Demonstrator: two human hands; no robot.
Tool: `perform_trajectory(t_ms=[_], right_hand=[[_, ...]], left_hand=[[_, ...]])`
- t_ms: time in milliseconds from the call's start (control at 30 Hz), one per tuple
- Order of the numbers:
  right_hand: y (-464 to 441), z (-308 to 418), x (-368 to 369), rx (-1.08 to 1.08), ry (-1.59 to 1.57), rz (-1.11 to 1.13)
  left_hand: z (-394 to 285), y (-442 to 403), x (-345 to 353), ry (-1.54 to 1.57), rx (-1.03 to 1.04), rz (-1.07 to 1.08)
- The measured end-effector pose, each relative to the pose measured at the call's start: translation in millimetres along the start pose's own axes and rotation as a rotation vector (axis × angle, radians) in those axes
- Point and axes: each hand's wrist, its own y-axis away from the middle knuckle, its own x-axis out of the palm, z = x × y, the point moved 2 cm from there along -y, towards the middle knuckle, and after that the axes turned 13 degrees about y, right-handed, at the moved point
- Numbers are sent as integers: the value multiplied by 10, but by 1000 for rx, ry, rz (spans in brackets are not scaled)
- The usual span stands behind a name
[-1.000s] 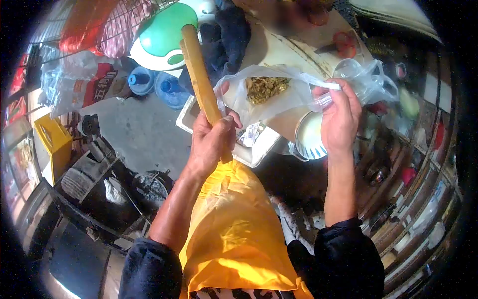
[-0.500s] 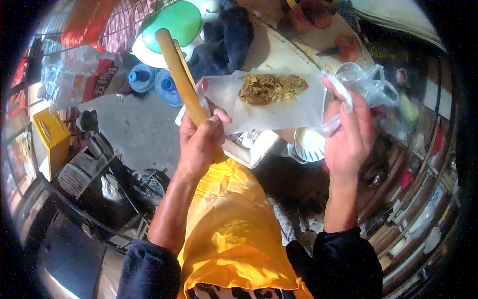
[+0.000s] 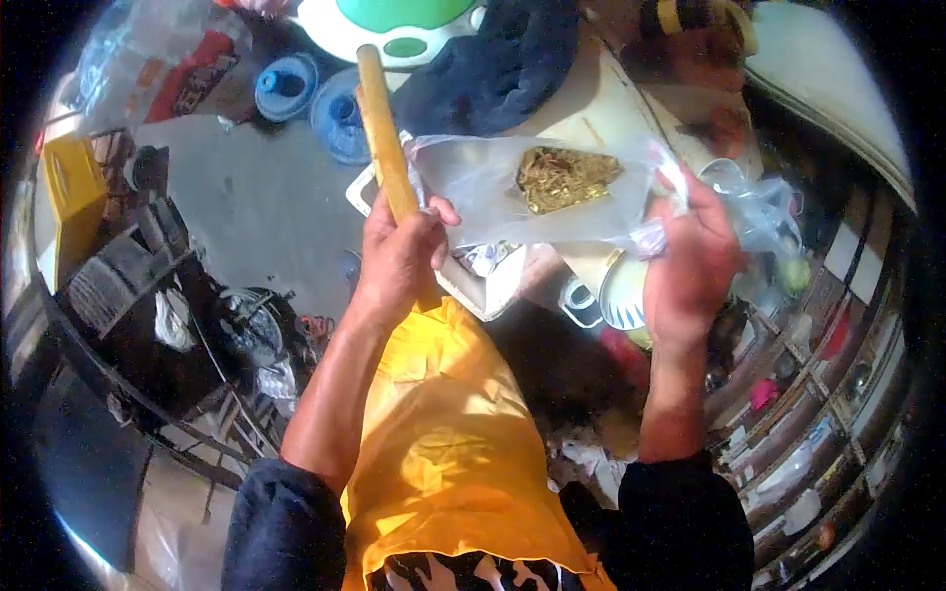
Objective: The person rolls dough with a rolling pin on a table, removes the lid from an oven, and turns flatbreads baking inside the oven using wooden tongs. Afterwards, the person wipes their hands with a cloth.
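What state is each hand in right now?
Left hand: closed, holding the wooden tool; grip on the bag unclear.
Right hand: closed, holding the bag.

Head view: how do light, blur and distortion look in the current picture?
In the head view, wide-angle distortion bows the edges and the corners fall black; in the head view, light and shadow patch the yellow cloth; also in the head view, the right hand looks softly blurred, the left hand somewhat crisper.
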Motion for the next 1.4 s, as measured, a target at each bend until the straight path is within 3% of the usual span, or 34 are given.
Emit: perform_trajectory(t_ms=[267,333,467,567,633,700,767,833,900,967,1033,1100,1167,1233,1333,1400], right_hand=[[20,-53,70,152,5,-47],[38,-18,70,193,50,-202],[173,-142,-60,138,-41,-217],[418,-196,-27,-122,39,51],[548,-197,131,-85,20,190],[611,-288,227,-198,109,257],[595,-234,228,-143,27,337],[502,-238,149,-20,-16,522],[395,-76,127,-27,160,494],[311,-77,132,-118,77,563],[253,-109,134,-30,-49,729],[252,-243,35,-239,105,377],[26,-298,-41,236,-228,145],[-111,-71,-76,291,-383,-41],[-220,489,-96,241,-418,-165],[-314,709,-108,95,-512,-150]], left_hand=[[155,-72,-15,58,-50,53],[162,-71,12,40,-40,59],[89,18,143,-29,-32,123],[24,206,448,-88,-6,219],[-69,345,705,-276,-18,346],[-72,376,885,-730,521,596],[-126,468,1036,-943,621,619],[-168,504,1083,-986,603,636],[-256,565,1135,-1096,542,713],[-230,576,1173,-1071,591,767],[-271,588,1321,-1008,639,810],[-363,606,1401,-1120,568,793],[-475,663,1410,-1100,768,586],[-557,689,1214,-1016,672,483],[-632,786,767,-966,490,550],[-646,949,428,-1030,316,549]])
